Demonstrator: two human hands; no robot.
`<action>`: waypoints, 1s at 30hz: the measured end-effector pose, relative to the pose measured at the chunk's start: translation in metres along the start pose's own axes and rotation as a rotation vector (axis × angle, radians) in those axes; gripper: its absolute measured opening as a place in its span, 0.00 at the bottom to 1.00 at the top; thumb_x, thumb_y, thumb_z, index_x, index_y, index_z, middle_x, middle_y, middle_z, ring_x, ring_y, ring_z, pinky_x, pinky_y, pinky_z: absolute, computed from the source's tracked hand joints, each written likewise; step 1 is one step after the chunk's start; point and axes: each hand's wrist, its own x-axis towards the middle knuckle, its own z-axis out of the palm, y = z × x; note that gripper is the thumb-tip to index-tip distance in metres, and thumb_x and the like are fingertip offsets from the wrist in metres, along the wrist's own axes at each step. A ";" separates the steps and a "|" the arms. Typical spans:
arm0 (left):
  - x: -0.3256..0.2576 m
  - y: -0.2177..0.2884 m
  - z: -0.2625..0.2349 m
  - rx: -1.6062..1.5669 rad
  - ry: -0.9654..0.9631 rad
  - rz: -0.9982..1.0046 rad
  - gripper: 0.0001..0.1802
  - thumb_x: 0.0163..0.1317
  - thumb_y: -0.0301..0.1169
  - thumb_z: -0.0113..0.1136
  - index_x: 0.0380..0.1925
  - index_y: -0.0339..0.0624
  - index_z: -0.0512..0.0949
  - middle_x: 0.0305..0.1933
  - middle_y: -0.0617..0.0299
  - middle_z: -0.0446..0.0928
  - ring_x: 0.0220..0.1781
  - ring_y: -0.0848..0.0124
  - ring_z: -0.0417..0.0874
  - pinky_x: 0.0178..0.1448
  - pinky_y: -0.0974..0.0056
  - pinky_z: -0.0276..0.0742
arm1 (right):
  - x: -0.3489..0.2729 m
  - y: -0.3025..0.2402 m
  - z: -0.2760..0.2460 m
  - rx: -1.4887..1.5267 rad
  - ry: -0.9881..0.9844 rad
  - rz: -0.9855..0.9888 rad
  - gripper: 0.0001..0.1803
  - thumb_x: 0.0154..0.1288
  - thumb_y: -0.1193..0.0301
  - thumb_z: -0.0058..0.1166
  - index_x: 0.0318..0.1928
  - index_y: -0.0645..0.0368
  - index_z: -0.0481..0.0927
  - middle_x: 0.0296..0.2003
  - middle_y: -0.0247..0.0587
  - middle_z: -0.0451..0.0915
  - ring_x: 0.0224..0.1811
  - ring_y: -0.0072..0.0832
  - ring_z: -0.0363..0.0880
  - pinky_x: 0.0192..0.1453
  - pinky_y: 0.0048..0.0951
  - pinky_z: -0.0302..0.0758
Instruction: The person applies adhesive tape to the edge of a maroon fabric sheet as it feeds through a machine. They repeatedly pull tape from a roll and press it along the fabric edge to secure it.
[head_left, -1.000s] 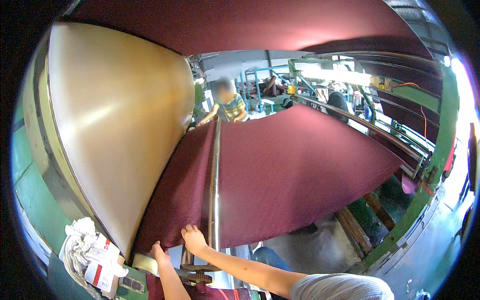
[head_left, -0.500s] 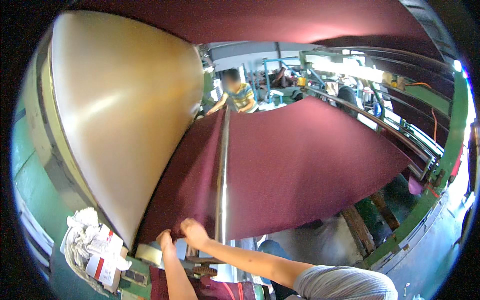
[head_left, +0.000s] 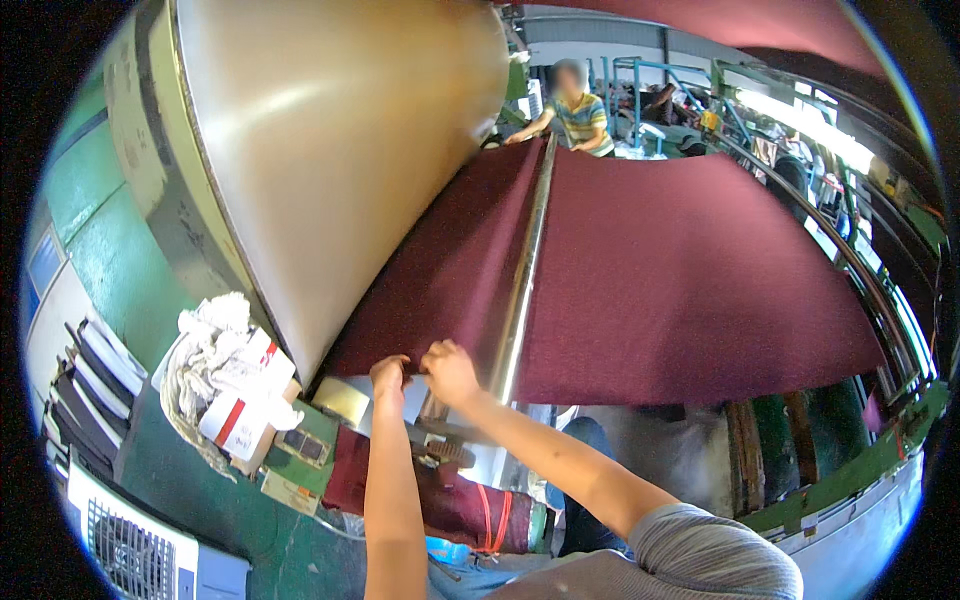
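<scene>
A wide sheet of maroon fabric [head_left: 680, 280] stretches away from me, passing a shiny metal bar [head_left: 528, 275] that runs from near to far. At the fabric's near edge, left of the bar, my left hand [head_left: 389, 376] has its fingers closed on the cloth. Close beside it on the right, my right hand [head_left: 450, 372] also pinches that edge, its fingers curled. The exact grip of the fingertips is partly hidden. Left of the fabric rises a big smooth metal drum [head_left: 340, 150], with the cloth running down along its lower side.
A co-worker [head_left: 580, 115] in a striped shirt handles the fabric's far edge. White rags [head_left: 215, 330] lie on a box [head_left: 240, 410] at left. Below my hands are a toothed gear [head_left: 445, 453] and a maroon roll [head_left: 480, 515] tied with red cord. A green frame [head_left: 850, 465] stands right.
My view has shifted left and downward, so the drum, fabric and hands appear higher and further right. Both hands remain at the cloth's near edge.
</scene>
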 end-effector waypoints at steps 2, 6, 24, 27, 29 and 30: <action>0.001 -0.001 -0.006 -0.017 0.115 0.028 0.11 0.50 0.21 0.46 0.22 0.42 0.80 0.22 0.64 0.74 0.17 0.73 0.70 0.18 0.67 0.65 | 0.002 -0.001 -0.003 -0.083 0.084 0.160 0.08 0.38 0.76 0.57 0.25 0.58 0.77 0.30 0.43 0.74 0.40 0.40 0.72 0.45 0.38 0.71; 0.001 0.000 -0.006 -0.046 0.224 -0.007 0.11 0.53 0.23 0.47 0.23 0.43 0.80 0.23 0.64 0.75 0.17 0.72 0.70 0.18 0.68 0.65 | 0.000 0.009 -0.002 -0.113 0.037 0.098 0.08 0.40 0.76 0.56 0.27 0.59 0.76 0.28 0.43 0.74 0.39 0.40 0.72 0.45 0.36 0.71; 0.010 0.001 -0.004 -0.247 0.169 -0.157 0.10 0.51 0.21 0.48 0.24 0.46 0.79 0.30 0.64 0.75 0.27 0.70 0.74 0.23 0.64 0.66 | 0.002 0.019 0.010 -0.212 0.068 0.142 0.06 0.45 0.76 0.54 0.27 0.59 0.75 0.32 0.46 0.74 0.39 0.41 0.72 0.44 0.38 0.71; 0.011 0.003 0.002 -0.305 0.286 -0.183 0.09 0.53 0.23 0.49 0.27 0.45 0.80 0.33 0.62 0.77 0.29 0.68 0.76 0.25 0.64 0.68 | 0.003 0.023 0.012 -0.080 -0.013 -0.034 0.05 0.43 0.76 0.53 0.26 0.60 0.74 0.30 0.45 0.74 0.37 0.40 0.73 0.44 0.36 0.71; 0.035 -0.017 -0.025 -0.328 0.276 -0.098 0.10 0.55 0.24 0.49 0.32 0.43 0.80 0.34 0.61 0.78 0.30 0.67 0.77 0.27 0.65 0.69 | 0.004 0.000 0.013 -0.021 -0.001 -0.143 0.03 0.42 0.76 0.52 0.22 0.60 0.74 0.27 0.45 0.74 0.34 0.40 0.74 0.42 0.35 0.72; 0.045 -0.026 -0.035 -0.339 0.262 -0.062 0.10 0.56 0.24 0.50 0.34 0.43 0.80 0.35 0.60 0.78 0.31 0.66 0.77 0.28 0.65 0.70 | 0.004 -0.005 0.016 -0.012 -0.016 -0.162 0.02 0.42 0.76 0.52 0.21 0.60 0.74 0.26 0.45 0.74 0.34 0.40 0.74 0.42 0.35 0.73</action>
